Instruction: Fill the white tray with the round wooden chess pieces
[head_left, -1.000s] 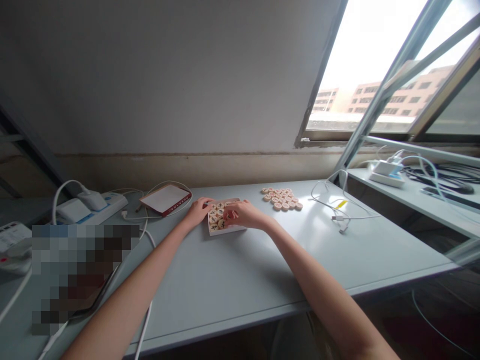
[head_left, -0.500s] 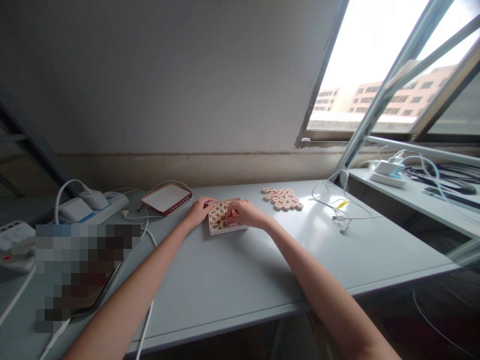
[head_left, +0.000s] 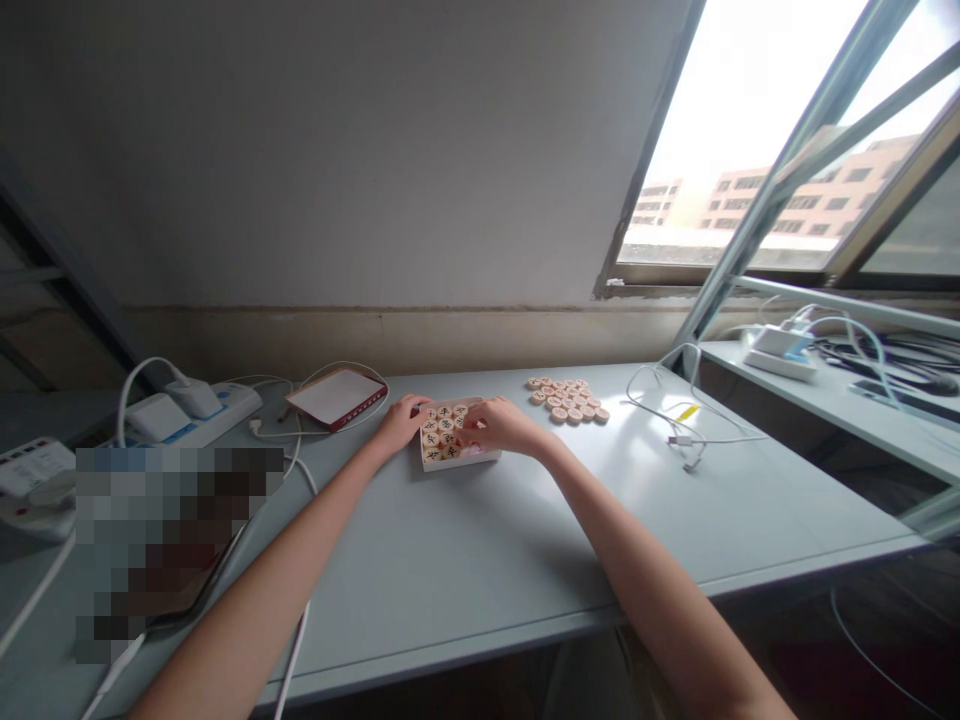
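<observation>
Centrally on the grey desk (head_left: pixel 435 570) sits a shallow white box (head_left: pixel 459 461), with round pieces bearing dark characters (head_left: pixel 439 437) lying face up in rows inside it. The left hand (head_left: pixel 401 425) is at the box's left side, fingers curved about its far left corner; whether it grips firmly I cannot tell. The right hand (head_left: pixel 501 426) reaches over the right part of the box with bent fingers (whether a piece is pinched between them, I cannot tell). Farther right, near the wall, lies a cluster of loose round pieces (head_left: pixel 574 404) with reddish marks. Left of the box rests a red-sided lid (head_left: pixel 339 398), its white face up, with a thin cable looping around it.
</observation>
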